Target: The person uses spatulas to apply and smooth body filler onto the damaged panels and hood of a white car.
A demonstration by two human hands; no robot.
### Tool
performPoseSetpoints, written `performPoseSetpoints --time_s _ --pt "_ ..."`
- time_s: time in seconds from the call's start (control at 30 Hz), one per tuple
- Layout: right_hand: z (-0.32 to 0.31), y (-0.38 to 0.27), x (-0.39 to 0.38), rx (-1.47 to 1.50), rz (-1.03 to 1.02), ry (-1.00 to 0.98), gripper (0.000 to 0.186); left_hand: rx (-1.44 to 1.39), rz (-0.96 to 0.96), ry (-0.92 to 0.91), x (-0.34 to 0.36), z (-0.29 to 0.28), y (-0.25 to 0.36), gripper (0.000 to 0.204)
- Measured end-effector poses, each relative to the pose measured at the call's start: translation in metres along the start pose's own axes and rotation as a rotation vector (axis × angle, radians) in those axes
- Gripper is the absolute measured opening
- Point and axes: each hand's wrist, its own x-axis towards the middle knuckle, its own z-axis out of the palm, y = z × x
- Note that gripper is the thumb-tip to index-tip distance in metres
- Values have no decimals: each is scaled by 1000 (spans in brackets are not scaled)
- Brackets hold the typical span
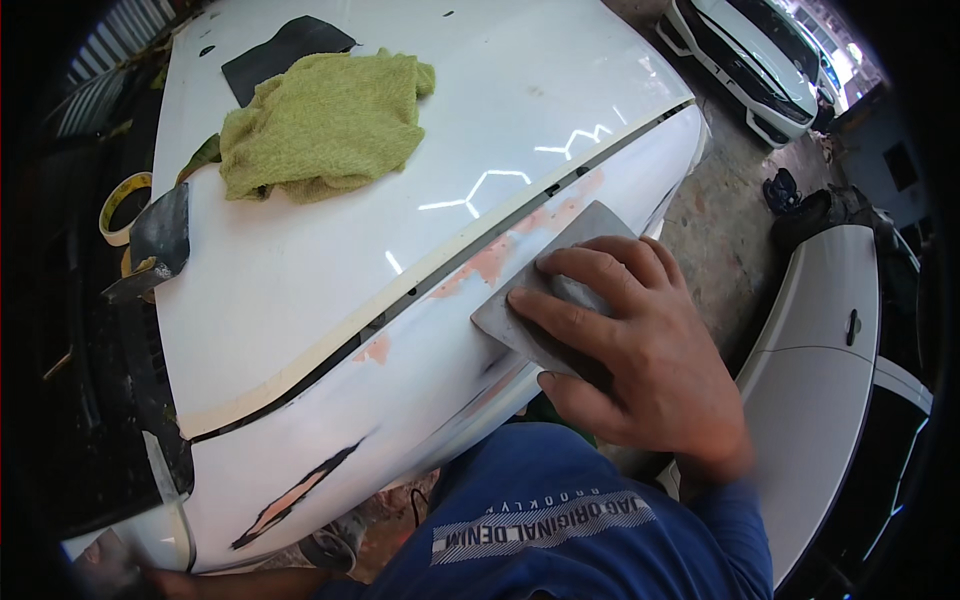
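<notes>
My right hand (640, 335) presses a grey sheet of sandpaper (598, 222) flat on the white car fender (400, 400), its fingers bent over the sheet and the thumb at the near edge. Pinkish filler patches (490, 260) show beside the sheet along the fender's upper edge. Farther left on the fender is a dark, pink-centred scrape (295, 495). My left hand (105, 565) is at the lower left corner by the white bodywork, dim and partly cut off; its fingers cannot be made out.
On the white hood (300, 290) lie a green cloth (325, 125) and a black sheet (285, 55). Masking tape runs along the hood edge. A tape roll (125, 208) and dark folded sheets (162, 235) lie near the windshield. Two other white cars (810, 350) stand at the right.
</notes>
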Motion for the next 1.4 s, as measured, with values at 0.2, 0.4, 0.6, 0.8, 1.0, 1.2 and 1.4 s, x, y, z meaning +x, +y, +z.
performPoseSetpoints --time_s 0.2,0.4,0.6,0.8,1.0,1.2,1.4 --pt "5 -7 -5 22 -18 83 55 23 -11 -6 1 -4 -5 54" --pt "11 -5 1 34 -18 98 53 62 -20 -13 3 -9 -9 53" --pt "9 -8 -3 -26 -17 76 52 100 -14 -24 5 -17 -16 52" --pt "0 -9 1 2 -45 126 49 145 2 -20 14 -28 -18 51" --pt "3 -6 3 -39 -66 74 48 251 56 -50 20 -40 -23 51" --pt "-6 6 -25 -126 -15 57 52 905 539 -175 49 -85 -37 51" --pt "-28 89 -108 646 178 401 62 1315 1008 -240 94 -109 -53 51"
